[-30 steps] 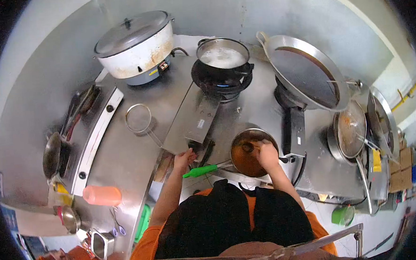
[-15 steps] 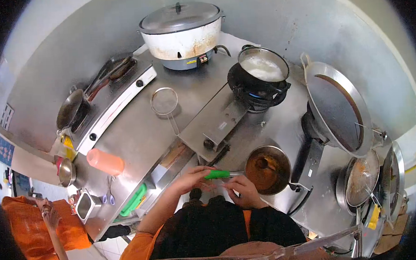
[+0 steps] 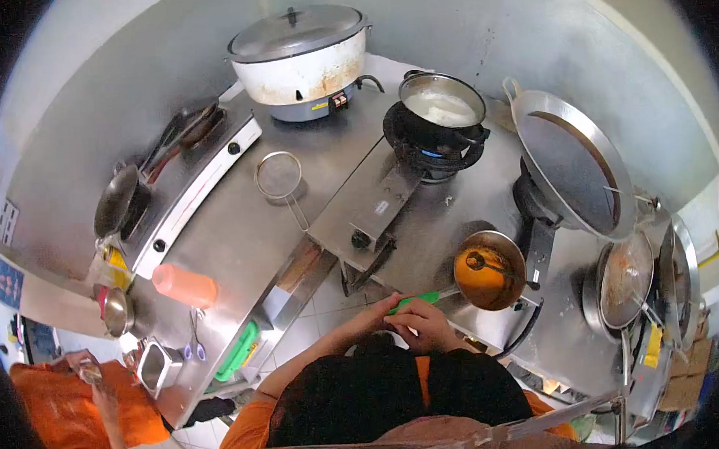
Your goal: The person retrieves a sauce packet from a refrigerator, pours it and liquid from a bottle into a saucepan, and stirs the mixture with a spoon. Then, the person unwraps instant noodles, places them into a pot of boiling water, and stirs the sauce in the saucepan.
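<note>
1. Our left hand (image 3: 371, 314) closes on the green handle (image 3: 425, 297); our right hand (image 3: 421, 322), fingers bent, meets it there, its grip unclear.
2. There's our saucepan (image 3: 508, 243), near the counter's (image 3: 429, 233) front edge, ladle (image 3: 475, 261) dipping into orange sauce (image 3: 478, 285).
3. Beyond, a pot (image 3: 443, 135) sits over the burner (image 3: 436, 170).

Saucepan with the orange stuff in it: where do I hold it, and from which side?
Hold the saucepan by its green handle, probably coming from the person's side, near the handle's free end. The handle is long and sticks out to the left, away from the round, open pan and its orange contents.
</note>
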Demonstrator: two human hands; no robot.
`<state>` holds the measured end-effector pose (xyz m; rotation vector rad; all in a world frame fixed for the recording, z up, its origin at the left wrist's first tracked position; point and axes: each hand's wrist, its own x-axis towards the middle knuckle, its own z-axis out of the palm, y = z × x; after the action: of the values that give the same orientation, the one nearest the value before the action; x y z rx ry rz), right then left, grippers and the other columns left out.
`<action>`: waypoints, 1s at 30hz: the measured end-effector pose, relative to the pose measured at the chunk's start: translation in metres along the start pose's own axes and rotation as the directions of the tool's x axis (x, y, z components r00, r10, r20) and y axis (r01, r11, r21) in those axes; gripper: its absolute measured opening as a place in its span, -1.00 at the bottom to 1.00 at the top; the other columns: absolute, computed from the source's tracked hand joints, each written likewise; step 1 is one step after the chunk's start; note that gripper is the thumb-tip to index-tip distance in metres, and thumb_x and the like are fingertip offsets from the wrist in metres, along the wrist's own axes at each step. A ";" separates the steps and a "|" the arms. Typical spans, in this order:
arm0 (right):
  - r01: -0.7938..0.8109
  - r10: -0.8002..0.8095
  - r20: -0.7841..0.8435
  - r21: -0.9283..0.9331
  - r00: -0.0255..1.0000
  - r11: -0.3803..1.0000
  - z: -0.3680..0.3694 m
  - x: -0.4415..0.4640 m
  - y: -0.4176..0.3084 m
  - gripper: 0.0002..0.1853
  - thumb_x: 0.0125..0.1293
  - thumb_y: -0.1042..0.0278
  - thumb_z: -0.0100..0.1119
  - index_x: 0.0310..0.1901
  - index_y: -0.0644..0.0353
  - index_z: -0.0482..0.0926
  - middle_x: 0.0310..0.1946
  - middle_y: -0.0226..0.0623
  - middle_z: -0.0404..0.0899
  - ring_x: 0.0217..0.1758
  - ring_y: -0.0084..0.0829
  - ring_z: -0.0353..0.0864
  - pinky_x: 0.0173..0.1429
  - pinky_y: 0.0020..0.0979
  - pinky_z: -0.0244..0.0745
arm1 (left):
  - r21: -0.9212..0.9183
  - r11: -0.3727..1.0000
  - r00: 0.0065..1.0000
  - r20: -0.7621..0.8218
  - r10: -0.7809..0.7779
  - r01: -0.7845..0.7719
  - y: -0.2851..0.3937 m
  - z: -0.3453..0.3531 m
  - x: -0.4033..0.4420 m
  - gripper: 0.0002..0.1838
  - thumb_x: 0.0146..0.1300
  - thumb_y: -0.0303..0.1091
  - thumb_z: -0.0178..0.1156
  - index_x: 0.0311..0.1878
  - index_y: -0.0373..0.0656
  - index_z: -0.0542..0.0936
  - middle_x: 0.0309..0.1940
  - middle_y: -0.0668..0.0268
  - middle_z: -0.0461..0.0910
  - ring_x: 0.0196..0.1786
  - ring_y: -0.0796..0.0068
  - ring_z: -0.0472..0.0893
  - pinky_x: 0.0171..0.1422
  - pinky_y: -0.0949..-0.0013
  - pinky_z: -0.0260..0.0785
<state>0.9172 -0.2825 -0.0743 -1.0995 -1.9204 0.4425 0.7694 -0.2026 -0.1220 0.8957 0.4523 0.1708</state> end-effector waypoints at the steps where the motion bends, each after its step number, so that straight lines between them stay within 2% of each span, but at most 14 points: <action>1: 0.009 -0.009 0.008 -0.016 1.000 1.000 0.003 -0.003 -0.003 -0.79 -0.07 0.49 0.18 -0.32 0.10 0.54 -0.43 -0.33 0.47 -0.32 -0.29 0.46 -0.28 -0.38 0.36 | -0.139 0.988 0.998 -0.002 -0.061 0.060 0.009 0.002 -0.002 -0.48 0.15 -0.09 0.07 0.12 -0.13 0.29 0.05 0.26 0.34 0.02 0.36 0.42 0.06 0.28 0.28; 4: -0.480 0.399 0.275 0.381 0.875 0.790 0.005 -0.007 -0.024 -0.83 0.00 0.44 0.17 -0.30 0.11 0.55 -0.45 -0.39 0.45 -0.39 -0.43 0.44 -0.37 -0.47 0.32 | 0.135 0.988 0.975 -0.219 -0.043 0.074 0.006 -0.042 0.009 -0.47 0.18 -0.01 0.01 0.06 -0.24 0.32 -0.12 0.24 0.46 -0.14 0.44 0.49 -0.15 0.38 0.35; 6: -0.668 0.571 0.357 0.496 0.740 0.555 0.007 -0.013 -0.041 -0.85 0.07 0.38 0.15 -0.29 0.14 0.55 -0.46 -0.43 0.43 -0.44 -0.53 0.41 -0.41 -0.54 0.27 | 0.404 0.915 0.815 -0.528 0.239 -0.006 -0.015 -0.096 0.033 -0.50 0.17 0.00 0.01 0.00 -0.24 0.36 -0.28 0.26 0.51 -0.30 0.48 0.52 -0.35 0.45 0.35; 8: -0.492 0.475 0.155 0.423 0.866 0.761 0.011 -0.020 -0.042 -0.84 0.11 0.35 0.14 -0.27 0.16 0.55 -0.47 -0.46 0.42 -0.47 -0.62 0.39 -0.44 -0.59 0.24 | 0.377 0.926 0.740 -0.624 0.253 0.001 -0.034 -0.165 0.063 -0.51 0.17 0.01 0.01 -0.02 -0.22 0.35 -0.38 0.27 0.50 -0.40 0.48 0.53 -0.45 0.43 0.36; 9: -0.203 0.211 -0.017 0.206 0.977 0.957 0.014 -0.027 -0.030 -0.83 0.10 0.34 0.15 -0.25 0.16 0.54 -0.47 -0.47 0.41 -0.47 -0.66 0.37 -0.45 -0.62 0.22 | 0.288 0.958 0.746 -0.642 0.178 0.019 -0.028 -0.171 0.068 -0.51 0.17 0.02 0.00 -0.03 -0.22 0.35 -0.39 0.26 0.50 -0.42 0.47 0.53 -0.46 0.42 0.37; 10: 0.101 -0.108 -0.104 -0.072 0.989 0.992 0.014 -0.033 -0.023 -0.81 0.10 0.34 0.15 -0.24 0.17 0.54 -0.46 -0.49 0.41 -0.48 -0.69 0.36 -0.46 -0.64 0.21 | 0.196 0.980 0.751 -0.653 0.102 0.037 -0.017 -0.174 0.077 -0.50 0.17 0.03 0.00 -0.04 -0.22 0.34 -0.40 0.26 0.49 -0.44 0.46 0.53 -0.47 0.40 0.37; 12: -0.068 0.081 -0.145 0.092 0.986 0.993 0.016 -0.049 -0.028 -0.74 0.02 0.43 0.16 -0.18 0.13 0.53 -0.47 -0.46 0.41 -0.46 -0.61 0.38 -0.44 -0.59 0.25 | 0.134 0.991 0.774 -0.629 0.071 0.019 -0.004 -0.169 0.087 -0.52 0.18 -0.01 0.02 -0.08 -0.27 0.31 -0.42 0.23 0.48 -0.48 0.41 0.54 -0.49 0.35 0.40; 16: -0.089 0.066 -0.205 -0.104 0.976 0.991 0.015 -0.057 -0.030 -0.58 -0.10 0.56 0.14 -0.10 0.04 0.50 -0.47 -0.44 0.39 -0.44 -0.51 0.40 -0.39 -0.54 0.31 | -0.045 0.990 0.780 -0.621 0.076 -0.132 -0.012 -0.179 0.110 -0.64 0.21 -0.19 0.04 -0.12 -0.29 0.30 -0.44 0.20 0.48 -0.47 0.39 0.55 -0.47 0.39 0.41; 18: -0.234 0.231 -0.175 0.004 0.957 0.972 0.017 -0.067 -0.032 -0.58 -0.08 0.57 0.12 -0.10 0.01 0.51 -0.47 -0.44 0.39 -0.44 -0.48 0.40 -0.37 -0.54 0.33 | -0.209 0.950 0.770 -0.636 0.049 -0.232 -0.015 -0.172 0.103 -0.71 0.21 -0.29 0.05 -0.15 -0.32 0.30 -0.45 0.20 0.48 -0.46 0.38 0.55 -0.46 0.42 0.42; 19: -0.302 0.307 -0.151 0.058 0.940 0.952 0.018 -0.069 -0.032 -0.59 -0.06 0.58 0.11 -0.10 0.00 0.51 -0.46 -0.43 0.39 -0.44 -0.47 0.40 -0.37 -0.53 0.34 | -0.116 0.956 0.753 -0.645 0.132 -0.268 -0.016 -0.170 0.104 -0.73 0.20 -0.32 0.05 -0.19 -0.33 0.31 -0.46 0.20 0.48 -0.45 0.39 0.56 -0.46 0.43 0.42; 21: -0.196 0.187 -0.179 -0.032 0.966 0.980 0.018 -0.064 -0.024 -0.60 -0.04 0.58 0.10 -0.11 0.00 0.51 -0.46 -0.45 0.39 -0.45 -0.49 0.40 -0.39 -0.55 0.34 | 0.069 0.942 0.709 -0.641 0.295 -0.329 -0.022 -0.169 0.102 -0.78 0.19 -0.37 0.06 -0.26 -0.36 0.33 -0.48 0.21 0.48 -0.44 0.40 0.56 -0.45 0.46 0.42; 22: -0.144 0.127 -0.187 -0.079 0.974 0.986 0.019 -0.063 -0.022 -0.61 -0.03 0.58 0.10 -0.11 -0.01 0.51 -0.45 -0.45 0.39 -0.46 -0.50 0.39 -0.40 -0.55 0.34 | 0.095 0.935 0.699 -0.640 0.319 -0.341 -0.024 -0.171 0.101 -0.80 0.18 -0.39 0.08 -0.31 -0.36 0.34 -0.49 0.21 0.49 -0.45 0.41 0.56 -0.45 0.46 0.42; 25: -0.248 0.255 -0.144 0.061 0.956 0.967 0.017 -0.060 -0.027 -0.61 -0.04 0.56 0.13 -0.12 -0.03 0.51 -0.43 -0.43 0.41 -0.42 -0.43 0.43 -0.36 -0.53 0.36 | 0.175 0.917 0.668 -0.638 0.384 -0.359 -0.023 -0.169 0.103 -0.81 0.16 -0.42 0.10 -0.43 -0.34 0.35 -0.52 0.20 0.49 -0.47 0.43 0.57 -0.45 0.46 0.42; 30: -0.129 0.105 -0.197 -0.115 0.975 0.985 0.018 -0.051 -0.016 -0.67 -0.05 0.49 0.18 -0.17 -0.01 0.53 -0.40 -0.38 0.45 -0.37 -0.39 0.48 -0.33 -0.53 0.39 | 0.331 0.879 0.624 -0.620 0.477 -0.343 -0.024 -0.169 0.104 -0.80 0.15 -0.43 0.11 -0.49 -0.32 0.34 -0.58 0.18 0.50 -0.51 0.46 0.56 -0.48 0.50 0.38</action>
<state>0.9067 -0.3321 -0.0998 -1.2955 -1.7402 0.2703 0.7853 -0.0626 -0.2640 1.0990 0.9682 0.9363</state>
